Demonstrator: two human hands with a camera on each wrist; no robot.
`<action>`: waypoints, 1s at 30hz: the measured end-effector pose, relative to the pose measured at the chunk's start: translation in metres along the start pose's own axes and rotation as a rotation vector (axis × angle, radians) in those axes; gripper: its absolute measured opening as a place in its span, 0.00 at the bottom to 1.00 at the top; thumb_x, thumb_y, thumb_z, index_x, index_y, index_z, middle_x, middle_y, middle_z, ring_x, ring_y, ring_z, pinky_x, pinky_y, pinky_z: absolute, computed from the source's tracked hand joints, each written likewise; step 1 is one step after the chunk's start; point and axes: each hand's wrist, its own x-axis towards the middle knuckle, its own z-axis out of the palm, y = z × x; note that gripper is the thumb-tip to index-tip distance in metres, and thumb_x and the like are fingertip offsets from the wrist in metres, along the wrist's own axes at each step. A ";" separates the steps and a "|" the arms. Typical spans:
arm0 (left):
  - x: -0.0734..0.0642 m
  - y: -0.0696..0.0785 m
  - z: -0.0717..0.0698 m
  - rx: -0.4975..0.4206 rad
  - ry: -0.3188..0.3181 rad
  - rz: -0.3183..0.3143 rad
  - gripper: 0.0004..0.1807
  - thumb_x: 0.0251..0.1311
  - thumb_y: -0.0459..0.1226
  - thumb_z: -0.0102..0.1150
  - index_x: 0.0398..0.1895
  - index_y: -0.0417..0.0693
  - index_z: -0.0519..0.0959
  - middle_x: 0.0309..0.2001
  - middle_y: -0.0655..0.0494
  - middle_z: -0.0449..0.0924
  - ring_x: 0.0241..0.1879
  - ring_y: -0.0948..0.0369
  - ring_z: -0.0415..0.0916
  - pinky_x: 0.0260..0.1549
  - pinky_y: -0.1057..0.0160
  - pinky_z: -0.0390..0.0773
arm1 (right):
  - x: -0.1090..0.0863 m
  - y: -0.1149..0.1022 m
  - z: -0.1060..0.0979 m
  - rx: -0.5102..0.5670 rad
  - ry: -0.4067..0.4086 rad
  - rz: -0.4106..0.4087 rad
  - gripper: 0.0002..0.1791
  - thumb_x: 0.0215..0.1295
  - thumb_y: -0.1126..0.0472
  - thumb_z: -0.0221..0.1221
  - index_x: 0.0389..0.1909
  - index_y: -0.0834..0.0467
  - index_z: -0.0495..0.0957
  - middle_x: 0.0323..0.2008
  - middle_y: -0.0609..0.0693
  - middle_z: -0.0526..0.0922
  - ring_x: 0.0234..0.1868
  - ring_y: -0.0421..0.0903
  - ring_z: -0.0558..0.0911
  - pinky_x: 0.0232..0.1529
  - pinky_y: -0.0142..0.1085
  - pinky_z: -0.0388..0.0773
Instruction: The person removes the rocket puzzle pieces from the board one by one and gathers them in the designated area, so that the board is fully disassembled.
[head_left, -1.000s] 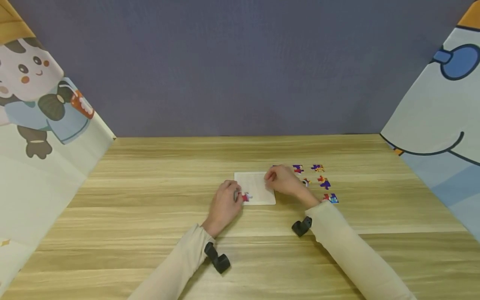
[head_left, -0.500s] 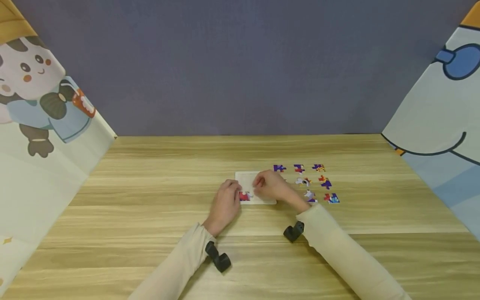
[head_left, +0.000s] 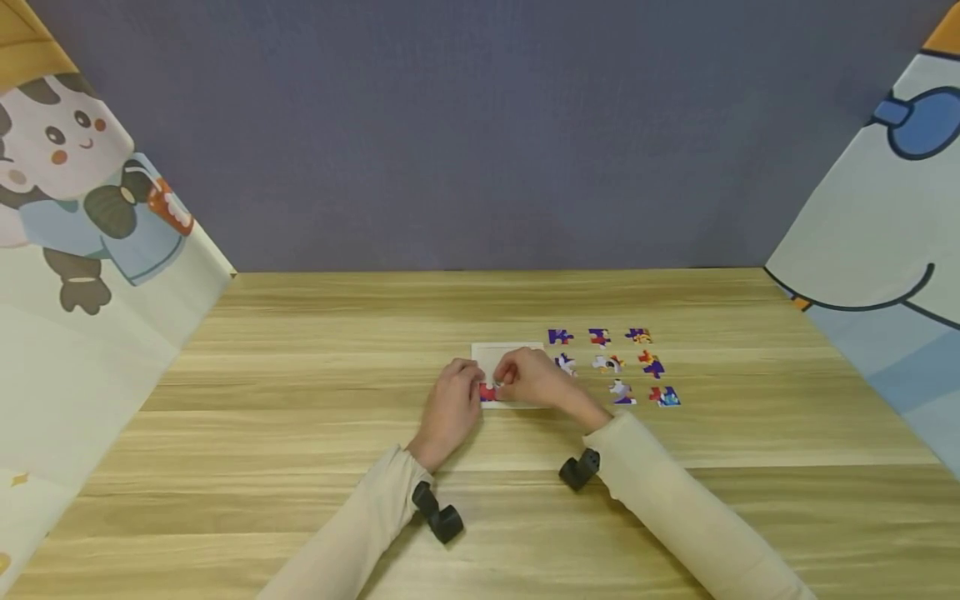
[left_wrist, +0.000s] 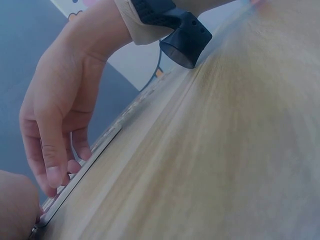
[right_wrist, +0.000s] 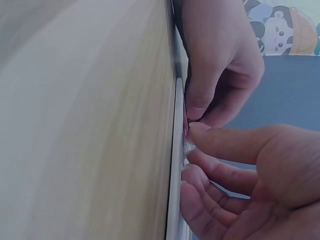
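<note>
White puzzle tray (head_left: 507,354) on the wooden surface (head_left: 300,417) carries just one red piece (head_left: 488,393) at its near-left corner, left hand (head_left: 452,406) and right hand (head_left: 534,379) pinching a second beside it, eight loose pieces (head_left: 611,364) waiting right.

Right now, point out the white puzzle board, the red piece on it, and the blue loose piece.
white puzzle board (head_left: 504,352), head view, bare far part of its surface.
red piece (head_left: 488,393), head view, its middle.
blue loose piece (head_left: 667,397), head view, its middle.
</note>
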 end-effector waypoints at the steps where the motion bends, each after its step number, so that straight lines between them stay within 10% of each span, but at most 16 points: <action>1: 0.000 0.000 0.000 0.001 0.000 0.001 0.07 0.59 0.25 0.53 0.35 0.36 0.82 0.45 0.44 0.80 0.47 0.50 0.79 0.49 0.55 0.80 | 0.000 -0.001 0.000 -0.001 -0.002 0.002 0.10 0.52 0.65 0.66 0.37 0.63 0.81 0.28 0.50 0.80 0.29 0.40 0.76 0.32 0.28 0.74; 30: -0.001 0.001 -0.002 0.002 -0.014 0.006 0.08 0.58 0.24 0.52 0.35 0.35 0.81 0.45 0.43 0.80 0.47 0.49 0.78 0.48 0.55 0.80 | -0.001 0.001 0.004 0.030 0.049 -0.040 0.04 0.54 0.69 0.62 0.30 0.60 0.78 0.26 0.50 0.80 0.27 0.41 0.76 0.29 0.29 0.74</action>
